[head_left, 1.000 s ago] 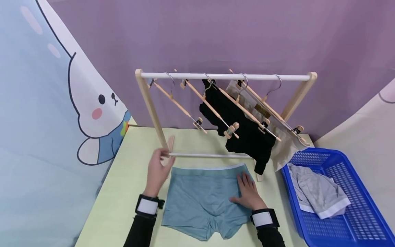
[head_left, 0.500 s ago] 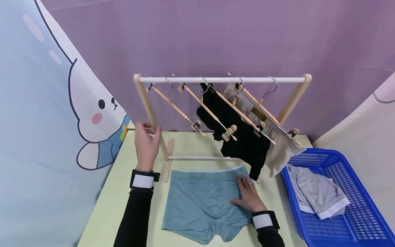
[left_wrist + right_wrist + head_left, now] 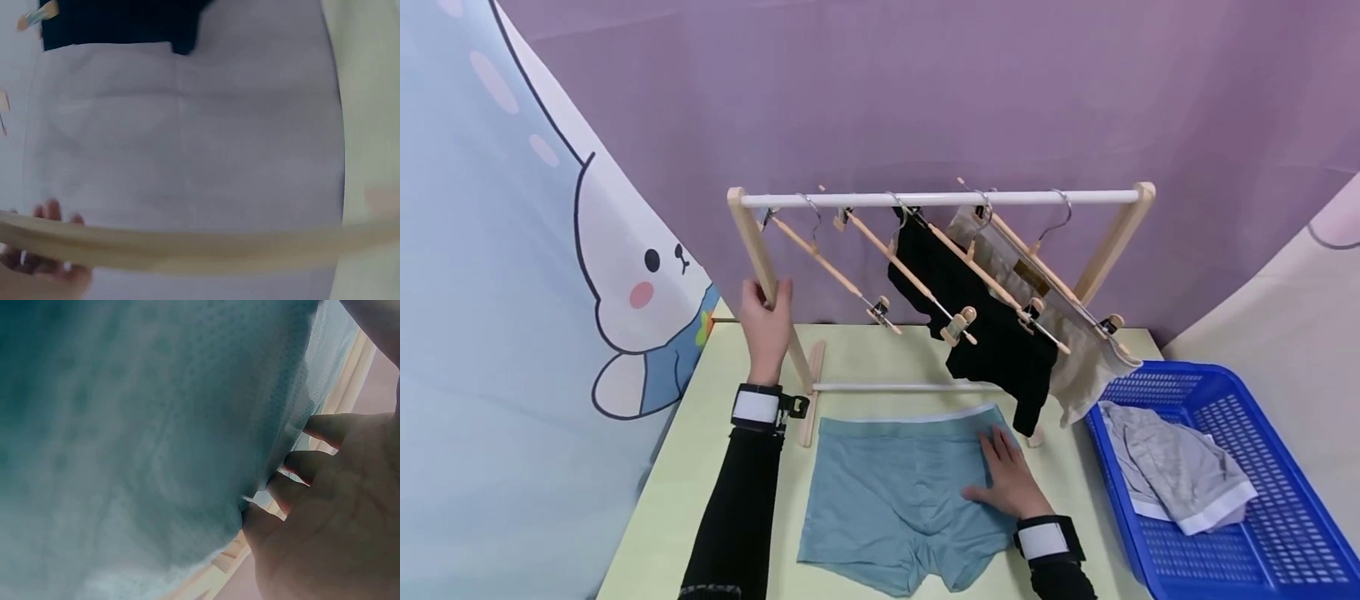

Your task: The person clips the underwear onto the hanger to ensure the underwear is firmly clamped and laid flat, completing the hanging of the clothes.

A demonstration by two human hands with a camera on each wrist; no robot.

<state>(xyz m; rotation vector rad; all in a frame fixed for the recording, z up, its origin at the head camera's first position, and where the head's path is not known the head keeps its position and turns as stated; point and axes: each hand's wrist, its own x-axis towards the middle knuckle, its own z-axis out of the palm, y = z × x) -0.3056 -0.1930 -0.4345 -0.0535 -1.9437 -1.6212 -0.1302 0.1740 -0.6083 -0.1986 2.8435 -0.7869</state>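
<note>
So the left hand (image 3: 765, 321) has come up off the counter (image 3: 715, 450) over the last second. A second ago it was down by the rack's lower crossbar, near the waistband corner of the teal boxers (image 3: 895, 492); now it sits at about 10 o'clock from them, on the left upright of the wooden drying rack (image 3: 760, 258). Its grip looks wrapped around that post: the left wrist view shows fingertips (image 3: 47, 212) poking out behind the pale wood bar, so it's holding the rack, not cloth.

The right hand (image 3: 1009, 479) hasn't budged. It lies flat with fingers straight, pressing the right side of the boxers onto the counter, nothing pinched. The right wrist view is just teal fabric up close with the fingers (image 3: 325, 428) resting on its edge.

The boxers themselves are spread flat at 6 o'clock from the rack, waistband toward the lower rail, in the same spot as before.

Up on the top rail, an empty clip hanger (image 3: 831, 267) hangs nearest the left hand, roughly at 2 o'clock from it. Further right are the black underwear (image 3: 992, 333) and a beige pair (image 3: 1075, 350) already clipped up. A blue basket (image 3: 1285, 500) at 3 o'clock holds a grey pair (image 3: 1172, 467).

Judging by that, the smoothing seems done and the left hand is now steadying the rack close to the free hanger.
</note>
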